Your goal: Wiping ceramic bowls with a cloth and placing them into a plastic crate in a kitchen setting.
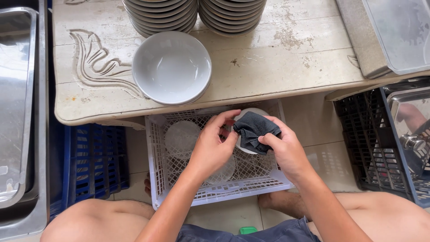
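Left hand (pixel 214 145) fingers (pixel 224 118) pinch the rim of a small white dish (pixel 251 112), steadying it over the white crate (pixel 154 148) | right hand (pixel 284 148) fingers clench a dark cloth (pixel 253 130) against its face, wiping | grey bowl (pixel 171 67) sits at the surface (pixel 291 58) front edge, stacks (pixel 192 13) at the back edge | blue crate (pixel 94 157), tiled floor (pixel 322 139) below.

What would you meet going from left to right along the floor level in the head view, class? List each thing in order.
Steel tray → blue crate → white crate → left hand → dark cloth → right hand → black crate.
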